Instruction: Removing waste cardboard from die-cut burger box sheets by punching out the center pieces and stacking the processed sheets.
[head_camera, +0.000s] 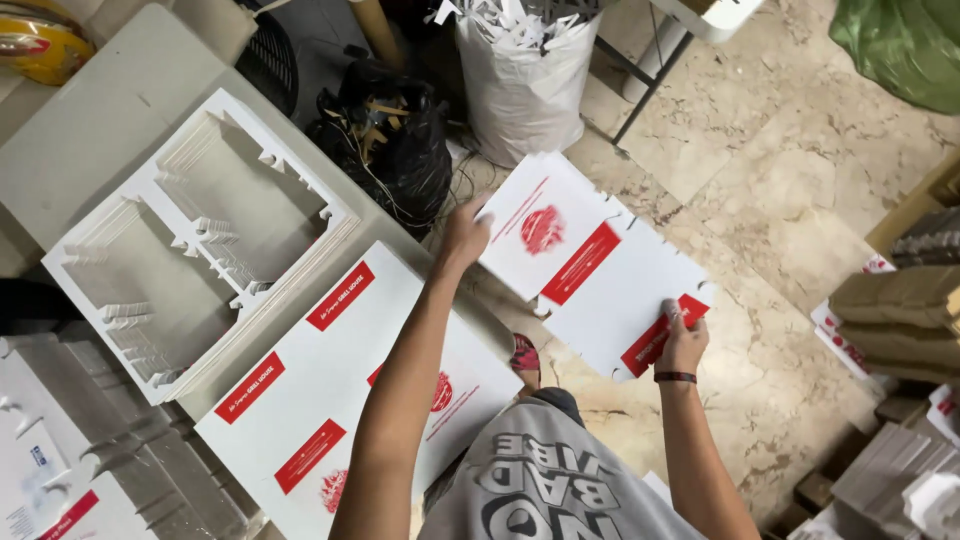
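Person wearing a grey printed T-shirt, arms bare

The person is wearing a grey short-sleeved T-shirt (545, 480) with large white block lettering outlined in black running across the chest, seen upside down from the head camera. Both forearms are showing bare from the sleeves down, with no gloves covering the left hand (462, 238) or the right hand (683, 342). A thin dark band with red in it (675, 377) is circling the right wrist. Below the shirt hem something dark, whether shorts or trousers cannot be told, is showing at the knee (556, 401), and a sandal with a red-and-black patterned strap (525, 354) is covering one foot on the floor.
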